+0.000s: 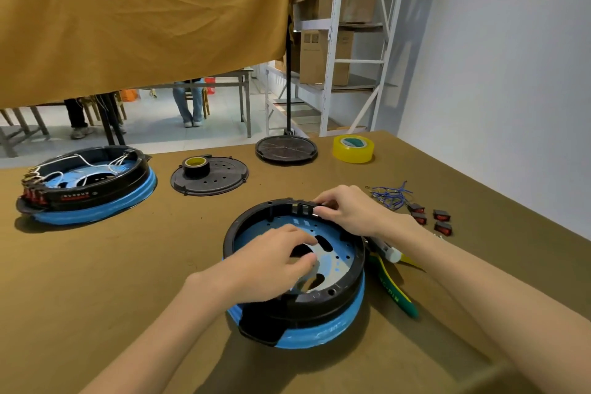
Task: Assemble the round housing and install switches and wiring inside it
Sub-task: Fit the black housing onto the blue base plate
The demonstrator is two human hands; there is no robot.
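Note:
A round housing (335, 294) with a black ring on a blue base sits in front of me on the table. My left hand (271, 265) rests inside it, fingers curled on the blue floor plate. My right hand (348, 209) pinches the far rim at the row of switch slots, fingertips closed on a small black part, apparently a switch. Several loose red rocker switches (430, 217) and a bundle of blue wires (391, 195) lie to the right. A second housing (89, 185), wired and fitted with switches, stands at the left.
A black cover plate (224, 181) carrying a black tape roll (195, 166) lies beyond, with another black disc (286, 149) and a yellow tape roll (353, 148) farther back. Yellow-green pliers (396, 293) and a white tube (388, 251) lie right of the housing. A wall runs along the right.

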